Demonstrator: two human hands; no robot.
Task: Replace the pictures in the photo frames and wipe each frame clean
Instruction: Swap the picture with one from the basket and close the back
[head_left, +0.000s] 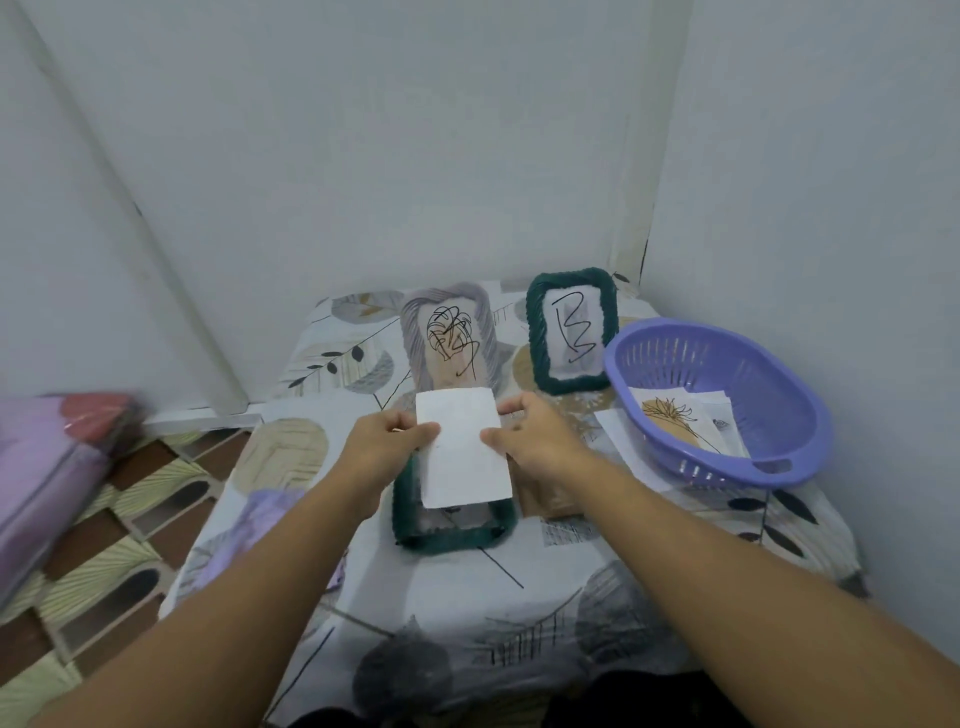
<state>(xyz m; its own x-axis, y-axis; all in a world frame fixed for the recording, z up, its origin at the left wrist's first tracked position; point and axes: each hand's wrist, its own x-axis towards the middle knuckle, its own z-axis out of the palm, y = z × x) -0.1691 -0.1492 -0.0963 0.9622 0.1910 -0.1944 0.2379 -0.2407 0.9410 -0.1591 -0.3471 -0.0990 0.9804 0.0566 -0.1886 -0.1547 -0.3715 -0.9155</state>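
1. The left hand (387, 434) pinches the left edge of a white sheet (462, 447) between thumb and fingers; the right hand (535, 434) grips its right edge the same way. Both hands are closed on the paper and hold it above the desk (519, 587).
2. Directly beneath the sheet and the hands lies a dark green frame (452, 530), flat on the desk, its near end showing below the paper. Whether the sheet touches it I cannot tell.
3. Just right of that frame, under the right hand, lies a brown panel (545, 501), probably the frame's backing.
4. Beyond the hands, a grey frame (449, 338) and a second green frame (569, 332) stand upright, each showing a scribbled picture.
5. To the right of the right hand sits a purple basket (722, 405) with printed pictures inside.
6. Judgement: the task looks early or midway. One frame is open with its picture in hand; the two standing frames may yet need swapping. A lilac cloth (265, 519) lies left of the left forearm, unused now.
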